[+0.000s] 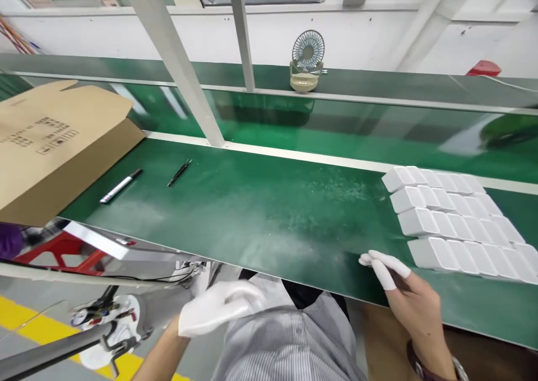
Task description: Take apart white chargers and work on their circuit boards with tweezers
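Note:
My left hand (221,307), in a white glove, hangs in front of my striped shirt, below the near edge of the green table. Its fingers look loosely bent and apart from the thumb, a little blurred, with nothing seen in them. Over the table's near edge is my right hand (409,297), with white finger cots on its fingers. Its fingertips come together, and no object shows between them. Just right of that hand, several white box-shaped pieces (456,224) stand in rows, close together; the hand does not touch them.
A white marker (121,186) and a thin black pen (180,172) lie on the green table (252,213). A cardboard box (63,140) occupies the left end. Metal posts (176,61) rise at the back. A small fan (307,59) stands on the rear ledge. A gauge-topped cylinder (113,319) is lower left.

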Available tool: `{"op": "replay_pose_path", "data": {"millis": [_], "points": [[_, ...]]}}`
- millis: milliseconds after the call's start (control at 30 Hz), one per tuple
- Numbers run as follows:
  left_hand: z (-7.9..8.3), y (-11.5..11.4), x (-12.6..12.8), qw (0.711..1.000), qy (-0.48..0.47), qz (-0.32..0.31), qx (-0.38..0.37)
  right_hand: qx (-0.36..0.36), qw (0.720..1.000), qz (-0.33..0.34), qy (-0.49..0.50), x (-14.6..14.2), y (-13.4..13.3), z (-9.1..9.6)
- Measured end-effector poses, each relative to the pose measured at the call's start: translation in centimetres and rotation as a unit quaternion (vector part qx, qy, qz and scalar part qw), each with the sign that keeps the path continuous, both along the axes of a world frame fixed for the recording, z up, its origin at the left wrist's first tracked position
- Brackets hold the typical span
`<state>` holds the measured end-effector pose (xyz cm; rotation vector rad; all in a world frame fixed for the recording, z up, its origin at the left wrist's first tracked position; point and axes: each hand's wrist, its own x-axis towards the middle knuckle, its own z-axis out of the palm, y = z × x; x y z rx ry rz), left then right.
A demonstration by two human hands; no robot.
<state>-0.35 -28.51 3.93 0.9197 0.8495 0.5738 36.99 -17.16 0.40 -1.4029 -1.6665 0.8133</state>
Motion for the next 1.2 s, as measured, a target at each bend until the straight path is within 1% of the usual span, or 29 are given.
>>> {"op": "replay_pose_path", "data": {"millis": [67,100,133,200,233,267,333,367,400,433,467,500,533,567,633,667,700,767,800,833,867,900,933,967,1000,1033,1067,1100,1200], "points": [[0.3,0.9,0.4,0.99,-0.125,-0.025,-0.054,0.02,0.999,-0.006,-0.033,0.5,0.1,0.3],[0.6,2.3,0.4,0.981,-0.169,-0.034,-0.088,0.032,0.998,-0.013,-0.053,0.8,0.3,0.4],[1.0,4.4,0.0,0.978,-0.181,-0.016,-0.1,0.04,0.996,-0.022,-0.071,1.2,0.4,0.6],[2.1,9.6,-1.7,0.99,-0.071,0.078,-0.092,0.043,0.994,-0.042,-0.096,2.3,0.5,0.6],[2.9,12.2,-2.6,0.985,-0.016,0.158,-0.063,0.039,0.993,-0.051,-0.103,2.9,0.4,0.5],[3.7,14.6,-3.3,0.978,-0.005,0.206,-0.033,0.033,0.992,-0.062,-0.103,3.4,0.2,0.4],[5.0,17.5,-3.3,0.972,-0.004,0.236,0.002,0.015,0.992,-0.095,-0.085,4.3,-0.5,0.0],[5.4,18.0,-2.3,0.973,-0.012,0.232,0.013,0.004,0.991,-0.117,-0.068,4.6,-0.8,-0.2],[5.5,18.0,-0.9,0.979,-0.02,0.202,0.011,-0.008,0.989,-0.139,-0.05,4.8,-1.1,-0.4],[5.5,17.6,0.9,0.993,-0.047,0.098,-0.035,-0.018,0.987,-0.157,-0.033,4.9,-1.3,-0.6],[5.4,17.2,2.7,0.995,-0.052,-0.032,-0.08,-0.027,0.985,-0.168,-0.018,4.9,-1.4,-0.9],[5.2,17.1,4.4,0.989,-0.02,-0.114,-0.092,-0.031,0.985,-0.17,-0.007,4.9,-1.4,-1.2],[5.2,17.5,5.8,0.986,0.039,-0.145,-0.076,-0.032,0.986,-0.164,0.002,4.9,-1.3,-1.5],[5.4,18.6,6.7,0.986,0.112,-0.12,-0.034,-0.032,0.988,-0.152,0.01,4.9,-1.1,-1.8],[6.3,22.3,7.5,0.972,0.222,0.019,0.069,-0.026,0.991,-0.126,0.023,5.1,-0.7,-2.4],[6.8,24.4,7.7,0.963,0.237,0.082,0.101,-0.02,0.993,-0.117,0.029,5.2,-0.5,-2.6],[7.1,26.2,7.9,0.96,0.229,0.115,0.115,-0.013,0.993,-0.109,0.032,5.3,-0.5,-2.6],[6.6,27.7,9.1,0.968,0.182,0.123,0.122,0.001,0.995,-0.095,0.035,5.4,-0.3,-2.5],[5.8,27.2,10.1,0.981,0.139,0.087,0.1,0.009,0.995,-0.089,0.033,5.4,-0.3,-2.3],[4.7,25.9,11.4,0.995,0.08,0.012,0.053,0.017,0.996,-0.083,0.031,5.3,-0.2,-2.1],[3.3,24.2,12.8,0.997,0.002,-0.083,-0.008,0.026,0.996,-0.078,0.03,5.2,-0.1,-1.9],[2.0,22.4,14.1,0.964,-0.074,-0.233,-0.107,0.038,0.996,-0.074,0.029,5.0,0.0,-1.7],[1.0,20.9,15.1,0.918,-0.111,-0.342,-0.165,0.049,0.996,-0.072,0.027,4.9,0.2,-1.6],[0.4,20.1,15.8,0.889,-0.127,-0.397,-0.188,0.058,0.996,-0.07,0.025,4.8,0.3,-1.5],[0.4,20.1,15.9,0.891,-0.127,-0.397,-0.178,0.066,0.995,-0.068,0.023,4.7,0.4,-1.4],[1.0,21.0,15.6,0.939,-0.097,-0.306,-0.125,0.073,0.995,-0.066,0.022,4.7,0.5,-1.4],[2.0,22.7,14.9,0.986,-0.062,-0.144,-0.054,0.078,0.995,-0.065,0.02,4.6,0.6,-1.4],[3.4,24.9,14.0,0.997,-0.058,-0.046,-0.014,0.083,0.994,-0.065,0.021,4.7,0.6,-1.5],[7.1,31.6,11.4,0.991,-0.063,0.106,0.046,0.093,0.994,-0.055,0.031,4.9,0.5,-1.8]]}}
